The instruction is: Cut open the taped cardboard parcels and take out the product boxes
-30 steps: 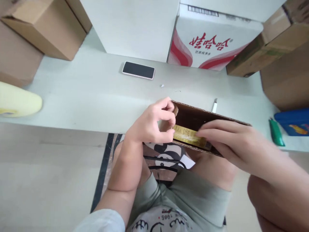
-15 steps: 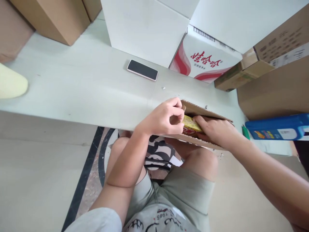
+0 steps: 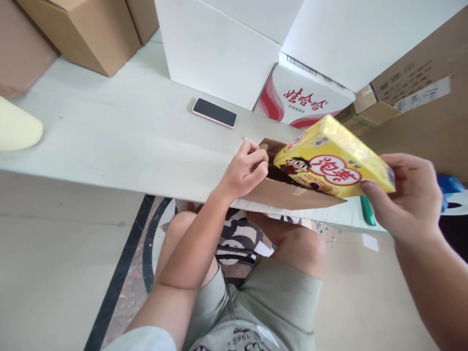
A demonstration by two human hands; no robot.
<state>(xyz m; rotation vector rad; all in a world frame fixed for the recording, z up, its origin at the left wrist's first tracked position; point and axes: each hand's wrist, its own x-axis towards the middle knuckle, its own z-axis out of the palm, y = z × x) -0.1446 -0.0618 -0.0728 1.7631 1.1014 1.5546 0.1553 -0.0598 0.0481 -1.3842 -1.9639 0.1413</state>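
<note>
A yellow snack box (image 3: 329, 165) with a cartoon figure and red lettering is tilted at the mouth of a brown cardboard box (image 3: 288, 193). Its right end is gripped by my right hand (image 3: 413, 195), thumb on the front face. The snack box's lower left corner still overlaps the carton's opening. My left hand (image 3: 246, 168) pinches the left end of the carton, its fingers curled over the edge. The carton lies at the table's front edge, partly hidden behind the snack box.
A phone (image 3: 215, 112) lies on the pale table (image 3: 120, 141). Behind stand a tall white box (image 3: 215, 53) and a red-and-white carton (image 3: 303, 97). A green object (image 3: 367, 210) lies at the right edge. Brown boxes (image 3: 98, 36) occupy the back left.
My right hand has drawn the yellow snack box up and to the right, mostly out of the cardboard box. My left hand stays at the carton's left end.
</note>
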